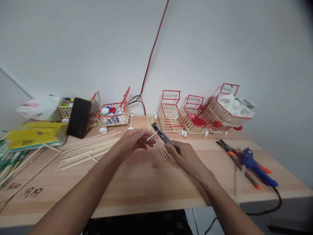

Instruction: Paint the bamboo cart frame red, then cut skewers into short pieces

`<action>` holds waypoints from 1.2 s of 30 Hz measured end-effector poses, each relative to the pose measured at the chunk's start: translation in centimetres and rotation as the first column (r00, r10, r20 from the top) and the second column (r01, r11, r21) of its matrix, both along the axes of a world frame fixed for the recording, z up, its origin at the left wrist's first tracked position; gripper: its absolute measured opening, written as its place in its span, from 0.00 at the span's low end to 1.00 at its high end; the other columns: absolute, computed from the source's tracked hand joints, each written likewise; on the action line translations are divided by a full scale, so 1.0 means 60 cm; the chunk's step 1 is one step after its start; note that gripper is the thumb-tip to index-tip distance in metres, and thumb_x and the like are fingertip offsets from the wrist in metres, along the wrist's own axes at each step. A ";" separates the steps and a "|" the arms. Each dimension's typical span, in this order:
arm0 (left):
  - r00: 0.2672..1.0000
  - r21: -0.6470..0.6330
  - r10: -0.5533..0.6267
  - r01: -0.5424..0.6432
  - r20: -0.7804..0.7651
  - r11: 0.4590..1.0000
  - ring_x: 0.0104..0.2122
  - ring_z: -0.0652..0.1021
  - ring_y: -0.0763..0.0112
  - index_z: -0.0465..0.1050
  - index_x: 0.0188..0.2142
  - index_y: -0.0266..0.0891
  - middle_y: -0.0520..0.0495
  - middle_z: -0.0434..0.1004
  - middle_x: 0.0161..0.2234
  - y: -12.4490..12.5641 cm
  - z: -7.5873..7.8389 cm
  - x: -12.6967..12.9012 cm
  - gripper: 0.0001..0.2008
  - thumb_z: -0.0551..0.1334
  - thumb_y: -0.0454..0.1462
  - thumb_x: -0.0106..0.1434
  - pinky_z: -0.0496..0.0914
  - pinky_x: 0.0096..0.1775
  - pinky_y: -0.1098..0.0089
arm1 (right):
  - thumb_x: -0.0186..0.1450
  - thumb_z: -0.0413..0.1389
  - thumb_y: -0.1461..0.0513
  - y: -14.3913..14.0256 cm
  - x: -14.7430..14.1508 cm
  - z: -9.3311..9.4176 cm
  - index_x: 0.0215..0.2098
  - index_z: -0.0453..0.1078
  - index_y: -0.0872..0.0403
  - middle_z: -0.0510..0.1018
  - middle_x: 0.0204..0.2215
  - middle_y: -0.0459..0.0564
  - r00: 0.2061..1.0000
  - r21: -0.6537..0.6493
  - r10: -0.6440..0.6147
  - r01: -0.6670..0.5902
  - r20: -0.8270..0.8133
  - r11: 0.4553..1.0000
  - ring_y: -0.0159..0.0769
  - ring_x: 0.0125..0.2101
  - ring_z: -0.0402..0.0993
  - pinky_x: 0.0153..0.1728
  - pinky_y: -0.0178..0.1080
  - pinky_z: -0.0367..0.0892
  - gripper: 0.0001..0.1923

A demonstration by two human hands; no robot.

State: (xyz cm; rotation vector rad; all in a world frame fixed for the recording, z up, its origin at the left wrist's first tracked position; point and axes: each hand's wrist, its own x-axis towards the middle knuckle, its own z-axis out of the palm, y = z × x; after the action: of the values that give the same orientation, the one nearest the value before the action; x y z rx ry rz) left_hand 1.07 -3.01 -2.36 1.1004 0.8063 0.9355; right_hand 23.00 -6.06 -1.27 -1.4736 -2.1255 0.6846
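My right hand (184,155) is wrapped around a slim dark metal hand tool (164,134), its head pointing up and to the left. I cannot make out the tool's exact kind. A short pale wooden stick (152,136) meets the tool near its head and slants down towards my left fingers. My left hand (138,138) is beside it, thumb raised and fingers loosely curled apart; no firm hold on the stick shows. Below the tool, several short cut sticks (163,152) lie on the wooden table (146,189). Longer sticks (90,151) are spread left of my left hand.
Small stick-built carts (171,116) line the wall; one at left-centre holds bottle caps (111,110). A black phone (78,117) leans at left near a yellow packet (36,134). At right lie orange-handled pliers (241,164) and a blue glue gun (259,169), its cord running off the front edge.
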 end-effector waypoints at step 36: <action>0.930 0.202 -0.045 0.126 -0.365 0.971 0.18 0.67 0.78 0.69 0.20 0.36 0.53 0.69 0.16 -0.052 -0.040 0.090 0.11 0.59 0.35 0.58 0.60 0.24 0.75 | 0.69 0.42 0.50 -0.075 0.074 -0.043 0.28 0.70 0.56 0.76 0.24 0.50 0.986 -0.031 0.017 -0.012 0.165 0.999 0.36 0.24 0.68 0.29 0.37 0.57 0.24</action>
State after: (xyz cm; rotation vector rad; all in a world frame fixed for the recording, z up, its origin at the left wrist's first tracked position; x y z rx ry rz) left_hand 6.48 -6.12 -4.77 1.5209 0.9562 0.7722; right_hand 27.43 -10.56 -3.84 -1.5812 -2.2607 0.6212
